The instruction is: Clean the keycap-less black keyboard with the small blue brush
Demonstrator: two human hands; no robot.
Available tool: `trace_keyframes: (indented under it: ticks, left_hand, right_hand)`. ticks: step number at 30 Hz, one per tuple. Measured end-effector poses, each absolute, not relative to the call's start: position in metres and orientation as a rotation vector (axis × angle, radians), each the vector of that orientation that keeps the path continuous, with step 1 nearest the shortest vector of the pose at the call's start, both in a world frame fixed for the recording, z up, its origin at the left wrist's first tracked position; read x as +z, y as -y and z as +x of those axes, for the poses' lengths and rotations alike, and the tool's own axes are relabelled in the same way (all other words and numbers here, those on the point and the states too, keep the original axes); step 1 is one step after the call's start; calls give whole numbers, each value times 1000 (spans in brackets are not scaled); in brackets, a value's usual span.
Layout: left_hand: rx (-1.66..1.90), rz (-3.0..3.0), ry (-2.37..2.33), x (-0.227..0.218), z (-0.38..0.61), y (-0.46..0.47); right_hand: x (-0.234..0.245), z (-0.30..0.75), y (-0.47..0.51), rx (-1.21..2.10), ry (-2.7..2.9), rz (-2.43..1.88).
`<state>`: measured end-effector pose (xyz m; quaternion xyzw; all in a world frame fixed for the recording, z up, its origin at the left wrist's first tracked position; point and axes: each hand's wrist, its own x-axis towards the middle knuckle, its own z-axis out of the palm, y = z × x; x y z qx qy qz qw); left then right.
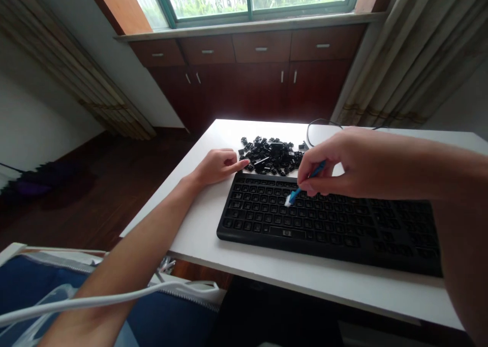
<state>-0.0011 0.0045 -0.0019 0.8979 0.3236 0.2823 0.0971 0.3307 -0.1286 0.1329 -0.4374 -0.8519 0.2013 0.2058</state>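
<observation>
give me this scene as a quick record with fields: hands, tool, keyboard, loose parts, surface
left hand: resting on the table, forefinger pointing at the keycaps
right hand: holding a brush over the keyboard
brush: blue handle, white tip down among the key sockets
keyboard: black, keys removed
keycaps: black pile behind the keyboard
table: white

Small pale round logo on front edge of flat black plastic keyboard [328,220]; too blurred to read.
</observation>
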Motion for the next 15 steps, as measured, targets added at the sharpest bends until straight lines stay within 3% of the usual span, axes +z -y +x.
trace_keyframes:
  ticks: [6,11,15]
  left_hand:
    - [1055,2888,-692,6,13,-12]
    - [1127,2948,-361,5,24,-15]
    - [1264,2835,-278,5,20,-12]
  right_hand:
    - [109,350,177,846,1874,-1327]
    - [64,333,244,657,1130,-1592]
    - [42,304,268,560,873,-1566]
